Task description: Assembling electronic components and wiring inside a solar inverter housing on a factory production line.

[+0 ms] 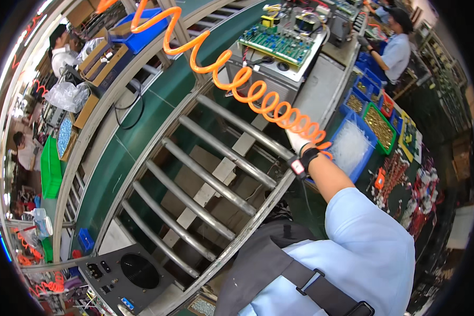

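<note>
My right arm, in a light blue short sleeve and with a dark wristband and small device [297, 167] on the wrist, reaches up to the roller conveyor's right edge. The white-gloved right hand [296, 139] is partly behind an orange coiled air hose [247, 90]; its fingers are hidden, so neither their pose nor anything held shows. Beside it are the end of a metal roller [247, 129] and a blue bin of clear plastic pieces [353, 139]. My left hand is out of view. Farther up stands a metal-cased unit with a green circuit board [279, 45].
Right of the conveyor are a green bin of brass-coloured parts [380, 126] and bundled wires [392, 181]. A dark panel with a round fan grille [139, 271] sits lower left. Co-workers [396, 50] are at the upper right and far left. Gaps show between the rollers.
</note>
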Demonstrator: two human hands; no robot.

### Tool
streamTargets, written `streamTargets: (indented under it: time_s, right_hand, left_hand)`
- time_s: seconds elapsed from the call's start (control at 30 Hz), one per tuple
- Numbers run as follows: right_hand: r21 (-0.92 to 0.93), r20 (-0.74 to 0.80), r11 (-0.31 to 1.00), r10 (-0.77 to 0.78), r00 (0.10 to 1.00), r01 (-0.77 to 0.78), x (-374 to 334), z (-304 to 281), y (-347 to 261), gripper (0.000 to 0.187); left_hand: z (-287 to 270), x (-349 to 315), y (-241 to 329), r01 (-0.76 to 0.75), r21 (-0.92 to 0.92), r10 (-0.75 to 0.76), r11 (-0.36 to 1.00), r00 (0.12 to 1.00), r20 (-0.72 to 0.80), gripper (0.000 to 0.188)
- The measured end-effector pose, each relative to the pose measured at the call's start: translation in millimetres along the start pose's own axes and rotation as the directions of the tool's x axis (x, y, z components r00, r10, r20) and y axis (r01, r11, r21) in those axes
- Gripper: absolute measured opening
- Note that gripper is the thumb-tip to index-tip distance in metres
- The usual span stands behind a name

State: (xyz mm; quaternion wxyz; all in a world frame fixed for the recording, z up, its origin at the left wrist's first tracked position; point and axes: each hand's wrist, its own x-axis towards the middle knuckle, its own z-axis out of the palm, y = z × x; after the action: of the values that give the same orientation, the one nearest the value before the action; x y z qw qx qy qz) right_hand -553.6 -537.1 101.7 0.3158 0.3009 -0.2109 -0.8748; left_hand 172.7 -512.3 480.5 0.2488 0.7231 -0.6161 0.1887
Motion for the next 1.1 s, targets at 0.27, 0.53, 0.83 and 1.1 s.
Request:
streamTargets:
  time_s: [0.27,0.53,0.83,1.1]
  right_hand:
    - [-0.511,0.193,-0.846,0.06,0.979,0.152,26,43,57,0.047]
    - [-0.379,0.189,-0.922,0.001,0.982,0.074,9,28,68,0.06]
    - [-0.485,0.458,-0.874,-0.214,0.863,0.041,-52,-10,147,0.081]
    - [-0.46,0.429,-0.881,-0.111,0.896,0.112,-137,-82,175,0.079]
  left_hand:
    - [1,23,-10,0.242,0.296,-0.326,0.924,0.904,0.276,0.087]
    - [16,23,-72,0.113,0.57,-0.235,0.814,0.961,0.145,0.092]
    - [14,17,-96,0.068,0.574,-0.142,0.816,0.986,0.085,0.09]
    - [32,3,-83,-0.068,0.553,0.051,0.831,0.998,0.046,0.082]
